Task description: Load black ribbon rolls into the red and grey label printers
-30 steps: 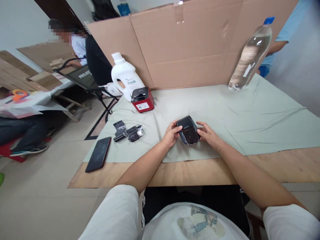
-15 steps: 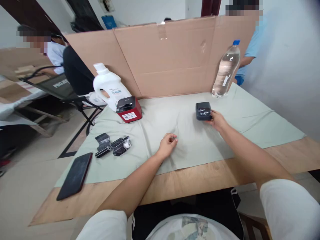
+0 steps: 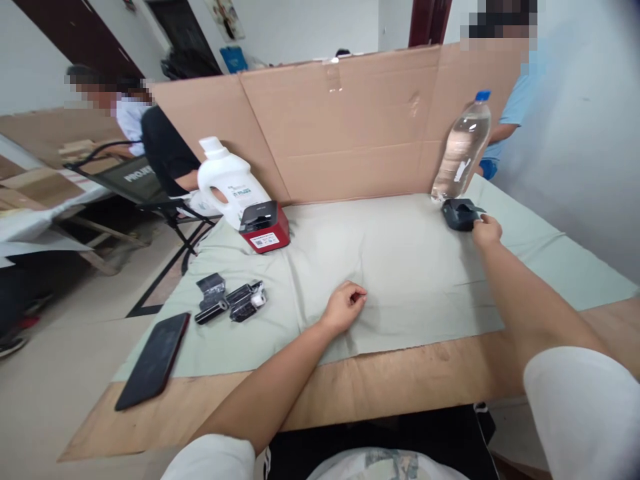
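Note:
My right hand (image 3: 487, 231) grips the right side of a small dark box-shaped device (image 3: 460, 215) with rounded edges. The device is at the back right of the cloth, just in front of a clear water bottle (image 3: 463, 150) with a blue cap. Whether it touches the cloth or the bottle, I cannot tell. Near the front middle of the table, my left hand (image 3: 345, 308) rests on the cloth with its fingers curled closed. Nothing shows in the left hand.
Left of centre stand a white jug (image 3: 235, 183) and a red and black box (image 3: 267, 230). Several dark wrapped rolls (image 3: 230, 300) lie near a black tablet-like slab (image 3: 154, 360). A cardboard screen (image 3: 345, 140) closes off the back. Other people sit beyond the table.
My right hand has carried the dark device right and back, from the middle right of the cloth to the foot of the bottle. The left hand stays curled in about the same place.

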Tool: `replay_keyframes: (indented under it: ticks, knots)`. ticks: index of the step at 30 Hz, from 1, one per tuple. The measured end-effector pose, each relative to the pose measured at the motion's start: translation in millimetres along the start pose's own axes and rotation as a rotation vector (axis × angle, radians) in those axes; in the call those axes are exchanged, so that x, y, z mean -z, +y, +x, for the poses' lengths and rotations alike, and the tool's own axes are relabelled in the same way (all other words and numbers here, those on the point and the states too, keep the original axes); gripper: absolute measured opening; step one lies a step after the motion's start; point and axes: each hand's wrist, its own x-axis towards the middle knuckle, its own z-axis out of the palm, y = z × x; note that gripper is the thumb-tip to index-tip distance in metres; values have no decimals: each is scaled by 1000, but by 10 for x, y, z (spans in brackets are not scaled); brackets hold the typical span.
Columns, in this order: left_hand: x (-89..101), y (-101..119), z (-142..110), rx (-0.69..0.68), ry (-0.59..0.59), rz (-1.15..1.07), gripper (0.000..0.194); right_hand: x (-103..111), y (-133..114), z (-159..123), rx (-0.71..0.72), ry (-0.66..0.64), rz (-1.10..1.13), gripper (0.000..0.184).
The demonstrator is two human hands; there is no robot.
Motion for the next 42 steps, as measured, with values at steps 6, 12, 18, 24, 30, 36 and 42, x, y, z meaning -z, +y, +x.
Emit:
replay_keyframes:
  ticks: [6,12,18,24,30,36,42]
  knots:
    - [-16,119,-146,-182,-160,111,15,107,202,-420,75,-28,-169,45]
    - [756,127,446,-184,-161,183,13,185,375,-626,323,-153,-407,32]
    - [2134,-130,1342,426,563,672,59,194,359,-712,332,-153,-447,30]
    - [2223,-560,1385,791,446,585,93,191,339,-750,353,-154,-449,21]
    - [1830,-449,1331,704,648,630,78,193,330,-770,361,-152,-446,21]
    - [1270,123,1065,457,481,575,80,198,316,-776,351,-170,-447,21]
    - [635,701,482,194,296,226,92,224,313,-786,366,-194,-438,21]
